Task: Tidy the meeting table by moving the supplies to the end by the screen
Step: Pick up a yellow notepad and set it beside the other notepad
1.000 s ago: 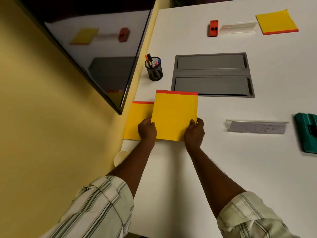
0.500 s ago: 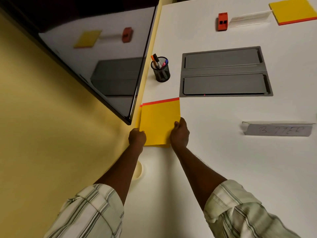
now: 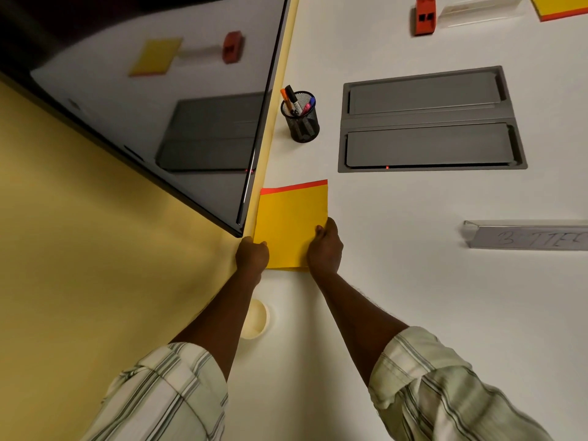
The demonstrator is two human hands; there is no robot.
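A yellow notepad (image 3: 291, 222) with a red top strip lies on the white table (image 3: 413, 297), tight against the screen (image 3: 178, 122) at the table's left end; it covers the pad under it. My left hand (image 3: 252, 253) grips its near left corner. At the near right edge, my right hand (image 3: 324, 246) holds the pad, thumb on top. A black mesh pen cup (image 3: 301, 120) with several markers stands just beyond. Further out lie a red stapler (image 3: 424, 15), a clear name holder (image 3: 477, 9) and another yellow pad (image 3: 561, 6).
A grey recessed cable box (image 3: 429, 122) sits in the table middle. A clear name plate (image 3: 528, 235) lies at the right. A round cream-coloured disc (image 3: 256, 318) is set in the table near my left forearm. The yellow wall is at the left.
Both hands slid the yellow pad left onto the other pad by the screen, and it now covers that pad. The view has shifted closer and left.
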